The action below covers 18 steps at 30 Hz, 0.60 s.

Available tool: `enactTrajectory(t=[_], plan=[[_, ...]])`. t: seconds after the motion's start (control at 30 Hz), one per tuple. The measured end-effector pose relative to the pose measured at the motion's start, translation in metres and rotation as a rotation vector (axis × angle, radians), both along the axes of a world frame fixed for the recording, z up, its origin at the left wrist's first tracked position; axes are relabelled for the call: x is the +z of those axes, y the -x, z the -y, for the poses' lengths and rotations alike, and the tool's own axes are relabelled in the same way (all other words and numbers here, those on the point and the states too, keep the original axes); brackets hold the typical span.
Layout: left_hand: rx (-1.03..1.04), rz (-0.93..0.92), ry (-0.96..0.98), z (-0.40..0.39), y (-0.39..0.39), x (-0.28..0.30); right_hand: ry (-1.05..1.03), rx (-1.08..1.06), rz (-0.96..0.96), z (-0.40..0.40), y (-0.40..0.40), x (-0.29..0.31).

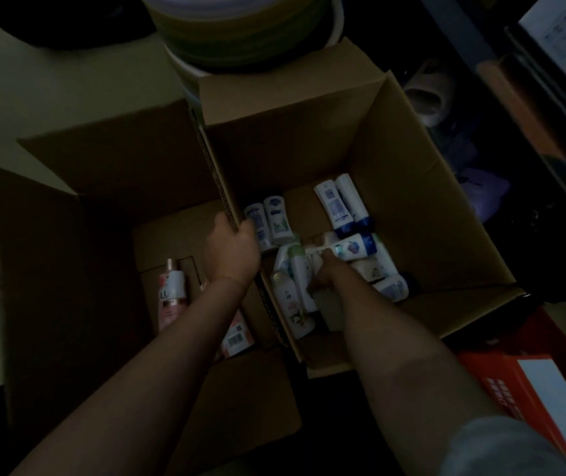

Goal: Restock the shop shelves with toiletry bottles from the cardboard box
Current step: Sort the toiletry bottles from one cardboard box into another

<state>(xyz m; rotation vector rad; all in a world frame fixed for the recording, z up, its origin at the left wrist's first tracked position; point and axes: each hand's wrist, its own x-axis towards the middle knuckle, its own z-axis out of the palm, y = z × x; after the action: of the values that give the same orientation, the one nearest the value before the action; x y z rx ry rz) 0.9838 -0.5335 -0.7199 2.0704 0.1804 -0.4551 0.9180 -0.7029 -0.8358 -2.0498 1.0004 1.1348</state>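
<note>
The left hand (231,250) curls its fingers over the cardboard box (412,201) wall, likely steadying it, while the right hand (326,273) clamps its fingers on a white toiletry bottle (340,250) to lift it out

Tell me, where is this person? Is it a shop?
Probably a shop's stockroom or aisle. Two open cardboard boxes sit on the floor, one holding many white toiletry bottles, and dark shelving stands to the right.

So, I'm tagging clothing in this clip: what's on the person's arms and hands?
Both forearms are bare, and so are the left hand and right hand: no gloves, rings or watch show. A grey sleeve covers the right upper arm. The dim light hides finer detail.
</note>
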Motion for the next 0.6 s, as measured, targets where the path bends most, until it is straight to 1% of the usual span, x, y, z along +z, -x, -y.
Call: enactTrajectory(t=[0.07, 0.13, 0.2, 0.27, 0.33, 0.43, 0.47, 0.5, 0.57, 0.6], plan=[[-0.005, 0.009, 0.001, -0.002, -0.001, 0.001, -0.049, 0.004, -0.031, 0.003, 0.003, 0.003], [-0.015, 0.011, -0.024, -0.002, -0.001, 0.002, -0.051, 0.062, -0.057, 0.003, 0.006, 0.006], [-0.039, 0.014, -0.082, -0.003, 0.0, 0.003, -0.054, 0.102, -0.009, 0.002, 0.007, 0.006], [-0.058, 0.003, -0.071, -0.005, 0.0, 0.003, -0.098, 0.041, 0.123, 0.005, 0.006, 0.008], [-0.072, -0.002, -0.046, -0.006, -0.003, 0.002, -0.165, -0.08, 0.283, 0.01, -0.002, 0.023], [-0.151, -0.005, -0.12, -0.007, -0.004, 0.005, -0.235, -0.262, 0.589, 0.016, -0.027, 0.072], [-0.194, -0.031, -0.124, -0.009, -0.007, 0.003, -0.263, -0.326, 0.687, 0.016, -0.036, 0.093], [-0.245, -0.079, -0.089, -0.012, -0.012, 0.004, -0.292, -0.382, 0.774, 0.014, -0.042, 0.116], [-0.332, -0.157, 0.069, -0.023, -0.026, 0.013, -0.343, -0.463, 0.931, 0.005, -0.053, 0.163], [-0.345, -0.117, 0.159, -0.029, -0.035, 0.023, -0.37, -0.49, 1.004, 0.0, -0.058, 0.184]])
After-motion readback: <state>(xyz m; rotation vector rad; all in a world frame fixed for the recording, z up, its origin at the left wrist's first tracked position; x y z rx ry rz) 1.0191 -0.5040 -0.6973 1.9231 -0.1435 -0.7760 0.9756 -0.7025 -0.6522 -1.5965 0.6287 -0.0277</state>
